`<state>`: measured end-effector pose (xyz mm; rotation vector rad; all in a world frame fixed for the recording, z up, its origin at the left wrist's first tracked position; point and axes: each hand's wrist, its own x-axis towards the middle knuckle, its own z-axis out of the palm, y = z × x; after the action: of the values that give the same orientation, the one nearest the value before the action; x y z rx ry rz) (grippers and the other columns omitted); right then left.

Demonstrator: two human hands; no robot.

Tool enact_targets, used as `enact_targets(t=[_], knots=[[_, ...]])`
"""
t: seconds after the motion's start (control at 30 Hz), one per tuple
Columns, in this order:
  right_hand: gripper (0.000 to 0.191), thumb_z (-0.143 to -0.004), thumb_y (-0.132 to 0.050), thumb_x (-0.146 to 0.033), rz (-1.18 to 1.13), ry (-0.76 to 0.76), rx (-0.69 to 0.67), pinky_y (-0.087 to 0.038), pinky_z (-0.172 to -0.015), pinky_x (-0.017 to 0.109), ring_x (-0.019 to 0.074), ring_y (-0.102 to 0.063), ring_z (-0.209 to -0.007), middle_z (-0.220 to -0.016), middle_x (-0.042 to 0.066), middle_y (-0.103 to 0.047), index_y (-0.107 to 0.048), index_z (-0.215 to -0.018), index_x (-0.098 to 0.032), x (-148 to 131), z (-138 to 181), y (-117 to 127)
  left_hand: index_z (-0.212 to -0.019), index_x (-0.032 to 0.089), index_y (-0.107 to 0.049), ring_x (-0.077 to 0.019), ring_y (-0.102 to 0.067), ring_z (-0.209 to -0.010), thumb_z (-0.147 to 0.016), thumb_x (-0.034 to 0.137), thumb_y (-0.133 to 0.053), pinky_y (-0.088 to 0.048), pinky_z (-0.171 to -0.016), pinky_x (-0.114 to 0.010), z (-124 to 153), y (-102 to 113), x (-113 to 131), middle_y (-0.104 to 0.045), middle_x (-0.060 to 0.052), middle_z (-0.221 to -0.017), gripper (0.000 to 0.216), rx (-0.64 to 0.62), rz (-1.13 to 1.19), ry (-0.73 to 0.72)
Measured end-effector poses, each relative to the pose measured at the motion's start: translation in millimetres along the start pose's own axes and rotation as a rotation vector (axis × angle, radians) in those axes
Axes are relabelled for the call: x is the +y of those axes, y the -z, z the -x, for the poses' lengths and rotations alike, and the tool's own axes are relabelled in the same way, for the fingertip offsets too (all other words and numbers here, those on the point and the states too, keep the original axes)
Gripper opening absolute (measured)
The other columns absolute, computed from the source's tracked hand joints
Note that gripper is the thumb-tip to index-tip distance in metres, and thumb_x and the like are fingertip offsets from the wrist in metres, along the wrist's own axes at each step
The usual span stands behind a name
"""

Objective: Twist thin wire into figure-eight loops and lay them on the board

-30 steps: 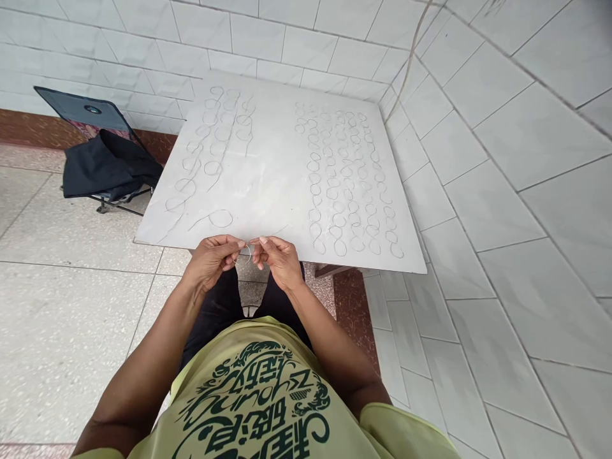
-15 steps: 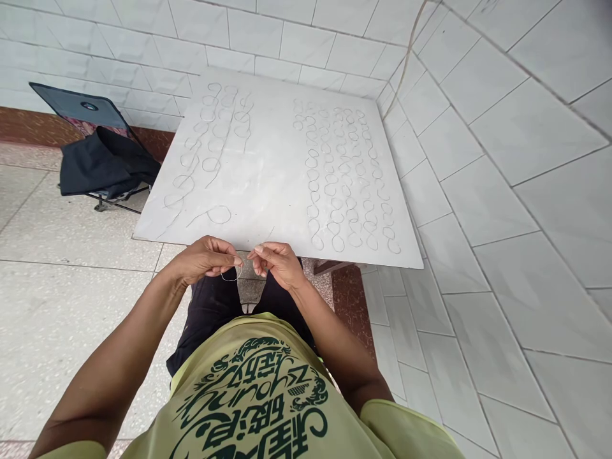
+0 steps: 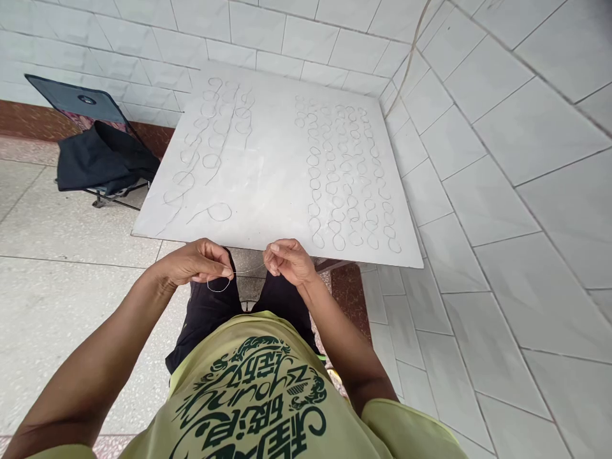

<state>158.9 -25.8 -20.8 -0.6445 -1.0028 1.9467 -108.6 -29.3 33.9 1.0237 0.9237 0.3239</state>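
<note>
The left hand (image 3: 197,262) pinches a thin wire (image 3: 241,273) between thumb and fingers (image 3: 222,268); the wire's small loop hangs just under those fingers, at their 6 o'clock. Its straight end runs toward 3 o'clock into the right hand (image 3: 288,260), whose fingers clench it. Both hands hover at 6 o'clock of the tabletop (image 3: 268,172), which carries rows of wire loops (image 3: 349,185)

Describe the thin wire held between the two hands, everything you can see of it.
The wire is very thin, pale and metallic-looking. A short straight stretch runs almost level between the left hand and the right hand, each pinching it in a fingertip grip. Below the left hand it curls into one small round loop that hangs free. It is held in the air, just short of the white board's near edge.
</note>
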Motion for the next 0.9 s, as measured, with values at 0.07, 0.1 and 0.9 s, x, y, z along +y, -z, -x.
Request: enact_targets(t=[0.07, 0.1, 0.9], knots=[[0.04, -0.086, -0.078, -0.055, -0.056, 0.008, 0.027, -0.036, -0.041, 0.023, 0.0115, -0.051, -0.05, -0.059, 0.0, -0.059, -0.075, -0.078, -0.015, -5.3, -3.1, 3.3, -0.078, 0.014, -0.083, -0.003, -0.031, -0.039, -0.068, 0.035, -0.092, -0.02, -0.038, -0.018, 1.7, 1.0, -2.4, -0.048, 0.001, -0.045, 0.025, 0.02, 0.014, 0.016], [0.044, -0.087, -0.075, -0.059, -0.082, 0.019, 0.067, -0.036, -0.041, 0.023, 0.012, -0.054, -0.053, -0.064, 0.001, -0.06, -0.076, -0.084, -0.016, -8.3, -4.5, 4.1, -0.078, 0.013, -0.082, -0.0029, -0.032, -0.039, -0.068, 0.035, -0.092, -0.02, -0.038, -0.017, 2.4, -0.1, -3.4, -0.05, 0.0, -0.047, 0.026, 0.065, 0.028, 0.011], [0.037, -0.094, -0.056, -0.014, 1.119, 0.254, 0.362, -0.056, -0.087, 0.034, 0.02, -0.071, -0.088, -0.093, 0.006, -0.078, -0.073, -0.127, -0.017, 12.6, -16.2, -17.3, -0.068, 0.017, -0.071, -0.0081, -0.041, -0.048, -0.079, 0.031, -0.071, -0.027, -0.046, -0.022, -21.5, -54.1, -26.5, -0.062, 0.003, -0.057, 0.018, 0.556, -0.279, -0.148]])
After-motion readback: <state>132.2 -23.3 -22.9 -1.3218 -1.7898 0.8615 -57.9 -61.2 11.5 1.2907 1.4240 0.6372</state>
